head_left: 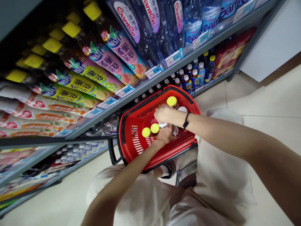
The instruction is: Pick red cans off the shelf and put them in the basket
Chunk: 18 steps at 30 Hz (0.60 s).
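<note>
A white cap (162,125) is seen between the two hands, inside the red basket (128,123); the step in hand is judged to be the handling of bottles there. The right hand (163,114) is closed in a loose fist on the far side of the cap, and the left hand (165,135) is held with bent fingers on its near side. What, if anything, is gripped cannot be told, since the fingertips are hidden.

Just left of the left hand, two yellow-capped bottles (155,128) are stood together; another yellow cap (172,101) is seen at the far right, beside a pale cap (182,109). For the next move, a sure hold seems called for, with the neighbouring bottles left unknocked.

Beyond the basket, a shelf (183,62) is filled with Nestea bottles (113,44) to the left and Ganten bottles (150,18) to the right.
</note>
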### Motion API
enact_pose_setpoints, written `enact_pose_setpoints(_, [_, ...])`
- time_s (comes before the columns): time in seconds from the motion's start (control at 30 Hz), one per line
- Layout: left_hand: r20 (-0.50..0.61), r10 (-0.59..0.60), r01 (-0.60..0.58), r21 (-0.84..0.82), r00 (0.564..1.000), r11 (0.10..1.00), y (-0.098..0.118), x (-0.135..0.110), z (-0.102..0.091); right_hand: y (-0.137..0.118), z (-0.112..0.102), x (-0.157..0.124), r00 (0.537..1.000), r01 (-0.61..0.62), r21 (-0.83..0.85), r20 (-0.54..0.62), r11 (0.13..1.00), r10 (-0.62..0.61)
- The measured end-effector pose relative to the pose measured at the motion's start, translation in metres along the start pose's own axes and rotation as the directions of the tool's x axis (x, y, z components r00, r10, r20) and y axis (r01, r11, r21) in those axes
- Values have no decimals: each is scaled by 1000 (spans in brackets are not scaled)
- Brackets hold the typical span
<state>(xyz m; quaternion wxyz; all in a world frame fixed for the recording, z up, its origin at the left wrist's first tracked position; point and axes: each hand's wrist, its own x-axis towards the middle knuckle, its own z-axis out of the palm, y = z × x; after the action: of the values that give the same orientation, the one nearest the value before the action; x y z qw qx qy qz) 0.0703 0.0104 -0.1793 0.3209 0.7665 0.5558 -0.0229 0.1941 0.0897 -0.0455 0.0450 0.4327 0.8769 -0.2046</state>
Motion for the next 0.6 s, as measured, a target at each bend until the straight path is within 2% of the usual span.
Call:
enact_pose_setpoints(0.13, [70, -42, 34, 114, 997, 993, 6, -5, -3, -3, 2, 3, 999, 16, -114, 39, 993, -11])
enact_pose_setpoints(0.23, [100, -50, 27, 222, 994, 975, 10, -9, -6, -6, 1, 7, 996, -12, -164, 83, 986, 25])
enact_pose_setpoints(0.33, [117, -58, 20, 305, 991, 952, 14, -9, -9, -6, 3, 7, 999, -4, -190, 50, 982, 14])
enact_pose_setpoints(0.43, [149, -50, -8, 367, 988, 930, 21, -6, -12, -5, 7, 7, 1000, 27, -201, 3, 979, -27])
enact_pose_setpoints(0.6, [234, -26, -73, 404, 972, 912, 34, -6, -15, -5, 10, 18, 998, 8, -223, 69, 975, 7])
